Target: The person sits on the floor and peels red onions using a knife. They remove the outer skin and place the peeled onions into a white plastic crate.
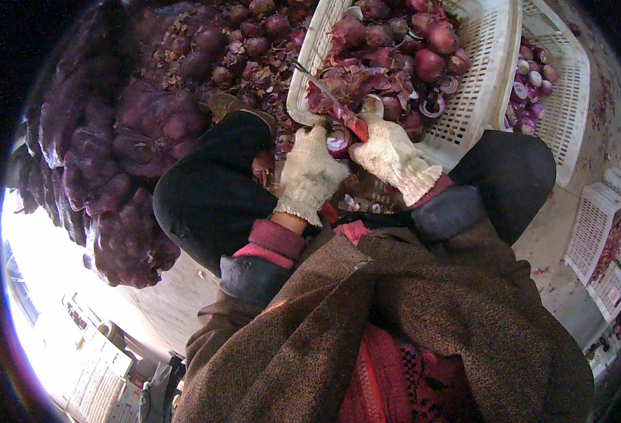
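My left hand [310,172], in a cream knitted glove, is closed around a red onion [338,141]. The onion's cut face with pale rings shows between my two hands; its far side is hidden. My right hand [395,156], gloved alike, grips the red handle of a knife [318,84]. The thin blade points up and left, over the near left corner of a white plastic crate [471,100]. Inside that crate are unpeeled red onions [429,64], loose papery skins [366,79] and a few cut onion rings [432,107].
Full purple mesh sacks [146,132] are piled on the left. Loose onions and skins [241,63] cover the floor ahead. Another white crate [577,100] at right holds peeled purple onions [532,87]. More white crates [593,227] stand farther right. My bent knees flank my hands.
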A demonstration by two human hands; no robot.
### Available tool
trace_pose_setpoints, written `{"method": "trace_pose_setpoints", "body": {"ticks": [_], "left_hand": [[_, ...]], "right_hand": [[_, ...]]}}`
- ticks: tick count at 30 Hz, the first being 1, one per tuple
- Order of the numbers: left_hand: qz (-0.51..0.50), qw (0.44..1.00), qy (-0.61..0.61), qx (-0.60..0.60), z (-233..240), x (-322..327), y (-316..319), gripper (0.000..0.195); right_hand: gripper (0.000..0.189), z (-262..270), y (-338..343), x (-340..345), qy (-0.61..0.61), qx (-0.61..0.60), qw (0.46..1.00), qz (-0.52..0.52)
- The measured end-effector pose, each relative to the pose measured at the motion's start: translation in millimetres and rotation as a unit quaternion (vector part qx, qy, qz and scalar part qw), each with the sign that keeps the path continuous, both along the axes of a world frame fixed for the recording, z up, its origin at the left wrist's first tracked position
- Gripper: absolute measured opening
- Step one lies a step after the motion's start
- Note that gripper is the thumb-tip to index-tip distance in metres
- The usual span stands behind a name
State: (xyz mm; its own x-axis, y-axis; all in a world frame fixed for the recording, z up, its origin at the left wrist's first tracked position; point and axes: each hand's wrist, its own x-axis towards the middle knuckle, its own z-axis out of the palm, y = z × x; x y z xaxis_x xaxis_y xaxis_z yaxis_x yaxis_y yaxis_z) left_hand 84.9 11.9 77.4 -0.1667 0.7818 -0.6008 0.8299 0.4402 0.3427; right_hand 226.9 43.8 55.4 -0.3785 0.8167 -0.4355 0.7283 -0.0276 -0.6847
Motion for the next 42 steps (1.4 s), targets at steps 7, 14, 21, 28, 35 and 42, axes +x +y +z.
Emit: {"method": "trace_pose_setpoints", "body": {"ticks": [7, 14, 21, 28, 35, 42], "left_hand": [[-0.032, 0.999, -0.026, 0.002, 2.0, -1.0, 4.0, 0.08], [0.087, 0.958, -0.27, 0.029, -20.3, -29.2, -0.6, 0.076], [0.361, 0.563, -0.742, -0.035, -39.3, -48.1, -17.6, 0.071], [0.399, 0.362, -0.839, -0.083, -18.1, -45.4, -20.1, 0.07], [0.367, 0.425, -0.823, -0.08, -12.4, -30.7, -20.8, 0.078], [0.393, 0.496, -0.772, -0.061, 11.1, 2.9, -22.2, 0.057]], "right_hand": [[0.04, -10.9, 2.5, -6.8, -0.057, -0.013, 0.998, -0.031], [0.022, -28.2, 18.1, -0.5, -0.023, 0.038, 0.997, -0.067], [0.023, -9.6, 33.4, 10.5, 0.018, -0.016, 0.963, -0.269], [0.036, -7.9, 34.3, 38.1, -0.004, 0.145, 0.962, -0.232], [0.046, 52.1, 0.8, 15.4, 0.399, -0.116, 0.874, -0.252], [0.032, 60.9, -13.7, 26.4, 0.243, -0.039, 0.934, -0.26]]}}
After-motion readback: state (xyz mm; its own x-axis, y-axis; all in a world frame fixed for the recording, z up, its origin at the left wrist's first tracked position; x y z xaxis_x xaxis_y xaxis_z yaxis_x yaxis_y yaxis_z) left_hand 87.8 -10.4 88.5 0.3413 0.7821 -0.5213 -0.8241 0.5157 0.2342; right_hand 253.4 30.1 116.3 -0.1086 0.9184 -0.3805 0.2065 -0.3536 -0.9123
